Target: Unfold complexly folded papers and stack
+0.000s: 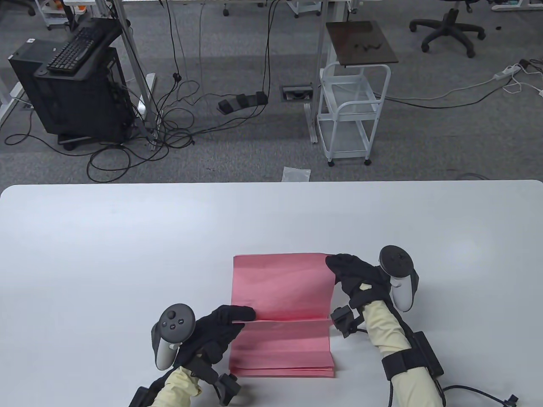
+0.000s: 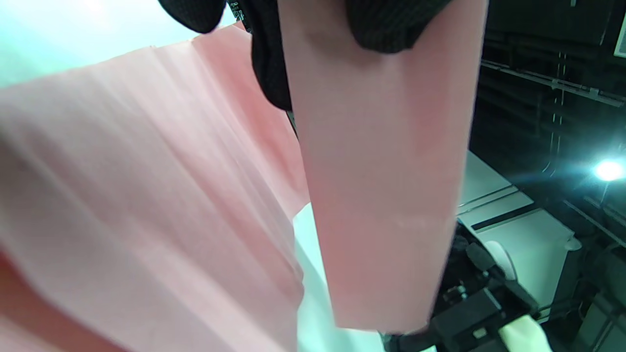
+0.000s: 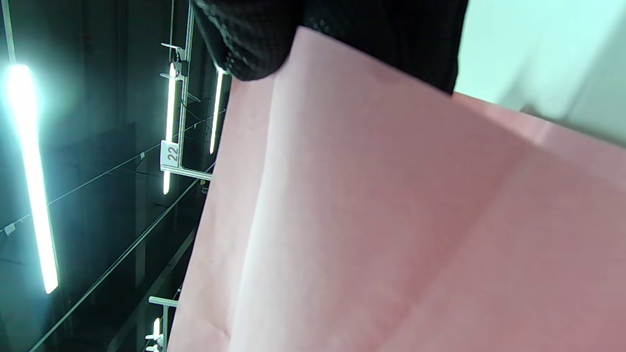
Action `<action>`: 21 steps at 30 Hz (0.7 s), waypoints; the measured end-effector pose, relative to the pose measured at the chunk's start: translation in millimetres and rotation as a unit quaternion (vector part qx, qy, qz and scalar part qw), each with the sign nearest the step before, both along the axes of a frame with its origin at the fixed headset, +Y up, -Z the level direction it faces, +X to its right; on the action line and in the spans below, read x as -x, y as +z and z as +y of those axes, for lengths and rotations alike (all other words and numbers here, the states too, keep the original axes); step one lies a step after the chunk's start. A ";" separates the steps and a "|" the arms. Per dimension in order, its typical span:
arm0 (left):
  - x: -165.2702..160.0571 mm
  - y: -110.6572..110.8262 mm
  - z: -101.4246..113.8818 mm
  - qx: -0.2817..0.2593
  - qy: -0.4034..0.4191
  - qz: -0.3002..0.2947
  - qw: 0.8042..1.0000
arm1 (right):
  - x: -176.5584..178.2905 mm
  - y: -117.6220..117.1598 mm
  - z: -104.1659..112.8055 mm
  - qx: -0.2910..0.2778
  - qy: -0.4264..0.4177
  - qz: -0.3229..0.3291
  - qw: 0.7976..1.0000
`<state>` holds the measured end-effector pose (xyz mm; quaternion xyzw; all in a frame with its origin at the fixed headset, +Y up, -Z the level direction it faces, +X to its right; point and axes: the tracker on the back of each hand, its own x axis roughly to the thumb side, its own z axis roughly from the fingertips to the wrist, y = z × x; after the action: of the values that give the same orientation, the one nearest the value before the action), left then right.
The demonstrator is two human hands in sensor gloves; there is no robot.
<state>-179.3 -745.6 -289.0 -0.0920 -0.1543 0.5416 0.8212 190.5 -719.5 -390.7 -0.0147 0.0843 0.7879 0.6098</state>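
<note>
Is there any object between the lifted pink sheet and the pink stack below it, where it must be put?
Nothing visible. The pink sheet, gripped by left hand and right hand, rises straight above the pink stack; only bare paper lies beneath it.

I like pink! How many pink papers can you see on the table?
2 at least. One pink sheet is lifted, held by the left hand and right hand. Under it lies a pink stack on the table; its layered edges hide how many sheets.

Bare white counter stretches left and beyond; only the pink paper stack stands between both hands.
</note>
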 end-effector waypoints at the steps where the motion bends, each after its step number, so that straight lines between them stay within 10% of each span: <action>1: 0.5 -0.2 0.2 0.004 -0.008 -0.008 1.000 | -0.4 -1.1 0.7 -0.001 0.000 -0.002 1.000; 8: -1.2 -0.8 -5.6 0.045 -0.111 -0.096 0.988 | -11.2 -8.2 8.7 -0.003 -0.003 -0.061 0.998; 15: -4.8 0.9 -10.8 0.067 -0.040 -0.150 0.986 | -10.9 -5.8 4.8 0.008 -0.001 -0.056 0.998; 21: -6.4 0.0 -10.3 0.018 -0.103 -0.079 0.991 | -9.1 -6.1 2.7 0.010 0.001 -0.062 0.998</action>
<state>-173.0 -755.9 -289.0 -0.1647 -0.1981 0.4475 0.8564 199.6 -716.8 -396.8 -0.0696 0.0545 0.7852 0.6129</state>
